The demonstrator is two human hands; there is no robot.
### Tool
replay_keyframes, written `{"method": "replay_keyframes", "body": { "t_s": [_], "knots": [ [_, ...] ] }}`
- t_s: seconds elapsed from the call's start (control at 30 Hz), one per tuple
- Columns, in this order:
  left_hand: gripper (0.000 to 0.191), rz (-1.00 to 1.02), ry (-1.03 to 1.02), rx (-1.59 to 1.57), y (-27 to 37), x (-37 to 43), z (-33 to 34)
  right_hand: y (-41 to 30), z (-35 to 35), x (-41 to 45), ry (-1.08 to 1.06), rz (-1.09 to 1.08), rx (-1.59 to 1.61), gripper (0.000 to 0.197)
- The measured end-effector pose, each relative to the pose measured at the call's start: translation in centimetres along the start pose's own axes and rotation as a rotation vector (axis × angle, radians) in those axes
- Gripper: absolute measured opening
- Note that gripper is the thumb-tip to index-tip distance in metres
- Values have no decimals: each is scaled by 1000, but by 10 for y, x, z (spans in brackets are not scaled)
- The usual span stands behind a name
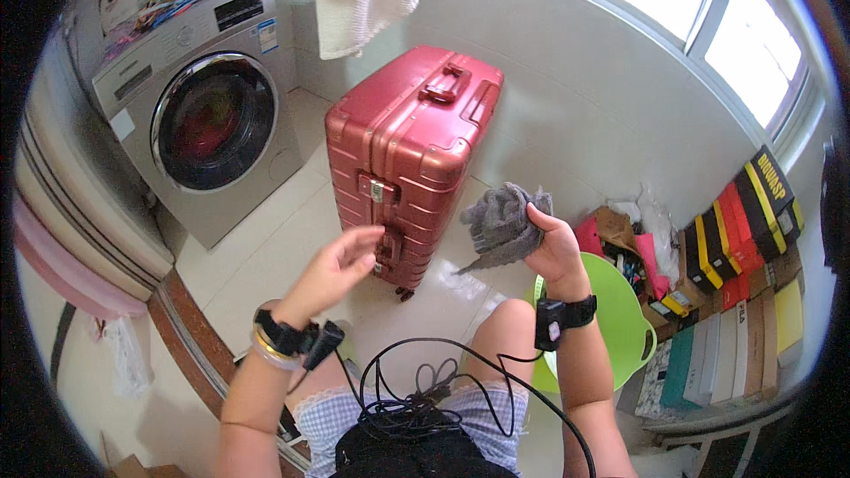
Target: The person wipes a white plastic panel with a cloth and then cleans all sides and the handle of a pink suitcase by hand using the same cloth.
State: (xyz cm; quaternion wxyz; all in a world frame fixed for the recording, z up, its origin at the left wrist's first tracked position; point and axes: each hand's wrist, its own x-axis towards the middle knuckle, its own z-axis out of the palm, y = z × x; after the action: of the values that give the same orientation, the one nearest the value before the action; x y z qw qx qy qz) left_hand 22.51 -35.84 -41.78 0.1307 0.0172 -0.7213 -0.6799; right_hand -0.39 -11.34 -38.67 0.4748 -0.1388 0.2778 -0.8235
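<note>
A red hard-shell suitcase (398,166) stands upright on the tiled floor before me, its metal latches and top handle (443,85) facing up and toward me. In my right hand (563,249) is a crumpled grey cloth (506,226), held to the right of the suitcase with one corner hanging down. My left hand (337,272) is empty, its fingers apart and slightly bent. It appears close to the side handle (390,247) of the suitcase; whether the fingertips touch it I cannot tell.
A green plastic tub (614,318) is by my right forearm. Several shoe boxes (720,345) are stacked along the right wall. A front-loading washing machine (199,113) stands left. A white towel (368,0) hangs above. Black cables (425,392) loop across my lap.
</note>
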Motion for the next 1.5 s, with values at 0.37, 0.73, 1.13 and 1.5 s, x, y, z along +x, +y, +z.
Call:
{"method": "replay_keyframes", "body": {
  "t_s": [0.37,0.73,1.13,1.5],
  "knots": [
    [56,-194,-143,-1011,-53,-5,44,44,77,-5,-200,279,18,42],
    [33,-282,172,-578,-42,-15,39,30,39,-9,298,-36,-1015,27],
    [29,-253,139,-531,-73,-11,58,122,15,-12,-82,114,-1442,62],
    [40,-37,195,342,-14,-10,30,133,12,23,399,-4,-428,23]
  ]
}}
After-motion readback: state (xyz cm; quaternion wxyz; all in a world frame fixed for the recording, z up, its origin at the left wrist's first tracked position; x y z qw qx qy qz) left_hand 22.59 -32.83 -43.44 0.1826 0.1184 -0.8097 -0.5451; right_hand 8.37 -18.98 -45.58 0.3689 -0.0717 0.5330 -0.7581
